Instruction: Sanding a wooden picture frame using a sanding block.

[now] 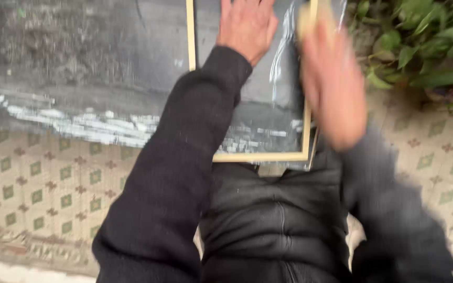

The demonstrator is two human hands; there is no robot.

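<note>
A light wooden frame (260,156) with a clear, shiny pane (281,112) stands upright in front of me, its lower rail just above my black padded jacket (273,220). My left hand (245,26) lies flat on the pane near the top, between the two side rails, with the fingers cut off by the picture's edge. My right hand (334,89) is blurred with motion and sits over the frame's right rail. Something pale yellow shows at its fingertips; whether it grips the rail or something else is unclear.
Behind the frame runs a dark, weathered concrete wall (79,63) with flaking white paint along its base. Patterned cream and green tiles (43,178) cover the floor on both sides. Green leafy plants (420,42) grow at the upper right, close to the frame.
</note>
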